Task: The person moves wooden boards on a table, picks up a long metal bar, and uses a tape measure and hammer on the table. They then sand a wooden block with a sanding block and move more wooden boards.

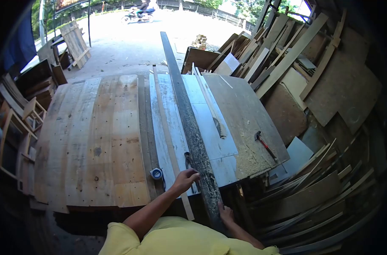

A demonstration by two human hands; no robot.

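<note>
A broad surface [83,144] of flat, dark-spotted boards spreads left of the fingers. A long, straight, dark beam [189,123], rough and flecked, runs between both hands. The left hand [185,180] curls beside its left edge, pinch unclear; the right hand [227,213] bends against its right edge, grip partly hidden.
</note>
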